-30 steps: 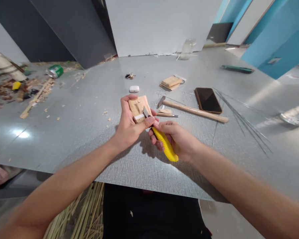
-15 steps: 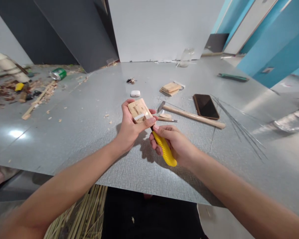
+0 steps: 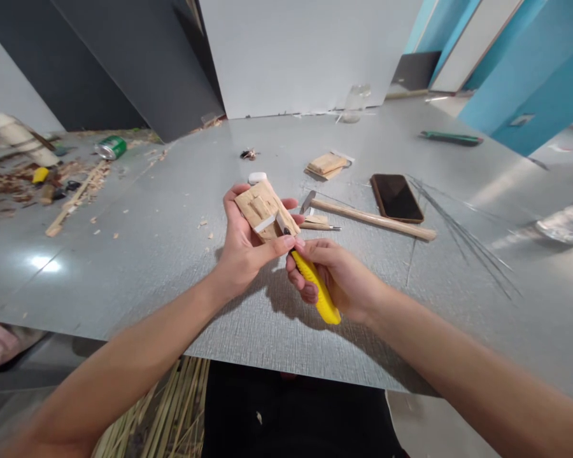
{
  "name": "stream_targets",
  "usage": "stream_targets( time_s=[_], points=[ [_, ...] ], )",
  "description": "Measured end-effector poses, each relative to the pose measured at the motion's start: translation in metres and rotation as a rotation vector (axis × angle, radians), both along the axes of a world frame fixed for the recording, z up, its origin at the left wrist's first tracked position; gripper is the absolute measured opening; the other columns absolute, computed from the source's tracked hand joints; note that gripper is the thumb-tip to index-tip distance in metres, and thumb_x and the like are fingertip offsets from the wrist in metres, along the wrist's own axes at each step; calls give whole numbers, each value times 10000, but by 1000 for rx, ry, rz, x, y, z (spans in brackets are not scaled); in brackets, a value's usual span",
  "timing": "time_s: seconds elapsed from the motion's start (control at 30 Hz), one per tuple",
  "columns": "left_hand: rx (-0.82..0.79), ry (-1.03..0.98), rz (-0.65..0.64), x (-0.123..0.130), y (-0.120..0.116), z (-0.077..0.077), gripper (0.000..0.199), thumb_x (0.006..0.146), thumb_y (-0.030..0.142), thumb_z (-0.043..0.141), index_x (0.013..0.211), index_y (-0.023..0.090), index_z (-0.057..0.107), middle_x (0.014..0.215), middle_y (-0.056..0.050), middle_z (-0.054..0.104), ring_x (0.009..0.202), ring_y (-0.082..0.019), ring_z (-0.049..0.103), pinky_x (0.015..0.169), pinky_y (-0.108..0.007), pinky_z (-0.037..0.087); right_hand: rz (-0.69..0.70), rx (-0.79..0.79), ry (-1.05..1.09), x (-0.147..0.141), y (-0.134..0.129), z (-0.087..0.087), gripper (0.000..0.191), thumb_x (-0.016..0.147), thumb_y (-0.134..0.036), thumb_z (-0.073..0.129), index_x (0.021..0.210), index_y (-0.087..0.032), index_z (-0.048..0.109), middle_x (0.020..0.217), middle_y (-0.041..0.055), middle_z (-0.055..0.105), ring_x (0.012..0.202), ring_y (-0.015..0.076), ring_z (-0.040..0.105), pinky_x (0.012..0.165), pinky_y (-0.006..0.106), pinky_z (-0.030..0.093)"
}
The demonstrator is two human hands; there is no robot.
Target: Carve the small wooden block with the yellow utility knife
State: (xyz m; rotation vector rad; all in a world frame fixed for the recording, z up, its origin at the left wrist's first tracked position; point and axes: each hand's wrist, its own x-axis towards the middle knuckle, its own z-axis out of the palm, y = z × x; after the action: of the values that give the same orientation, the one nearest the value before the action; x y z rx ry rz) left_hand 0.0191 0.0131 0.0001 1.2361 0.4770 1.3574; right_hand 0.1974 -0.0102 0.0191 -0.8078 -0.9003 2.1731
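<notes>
In my left hand (image 3: 241, 251) I grip a small pale wooden block (image 3: 253, 202) with a rough, cut face and a white strip across it. My right hand (image 3: 337, 273) is closed round a yellow utility knife (image 3: 319, 292). The knife's front end lies against the block's right side, by my left thumb. Just beyond my fingers are a slim metal-tipped tool (image 3: 333, 228) and a sliver of wood (image 3: 315, 221), both partly hidden. A hammer (image 3: 372, 216) with a wooden handle rests to the right of them.
A phone (image 3: 397, 198), thin metal wires (image 3: 458, 229) and a green cutter (image 3: 451, 138) lie on the right. Stacked wood pieces (image 3: 327, 165), a white case (image 3: 257, 177) and a glass jar (image 3: 356, 102) stand farther back. A green can (image 3: 111, 145) and wood shavings are at left.
My left hand has shifted slightly left and turned the block, bringing its cut face more into view. The knife's front end has moved a little along the block's right side.
</notes>
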Motion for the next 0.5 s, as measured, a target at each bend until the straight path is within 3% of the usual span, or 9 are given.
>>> stream_targets(
  time_s=[0.33, 0.5],
  points=[
    [66, 22, 77, 2, 1, -1, 813, 790, 171, 960, 1292, 384, 357, 1360, 1, 700, 1120, -206, 799, 1015, -395, 636, -29, -69, -36, -4, -7, 5, 464, 1072, -330, 479, 694, -155, 685, 542, 26, 546, 402, 85, 349, 390, 182, 341],
    [86, 51, 71, 1, -2, 1, 790, 815, 172, 952, 1289, 386, 356, 1337, -5, 717, 1073, -202, 807, 941, -375, 661, -62, -134, -73, -7, -8, 10, 482, 1072, -281, 436, 666, -161, 666, 528, 24, 534, 393, 85, 347, 385, 186, 335]
  ],
)
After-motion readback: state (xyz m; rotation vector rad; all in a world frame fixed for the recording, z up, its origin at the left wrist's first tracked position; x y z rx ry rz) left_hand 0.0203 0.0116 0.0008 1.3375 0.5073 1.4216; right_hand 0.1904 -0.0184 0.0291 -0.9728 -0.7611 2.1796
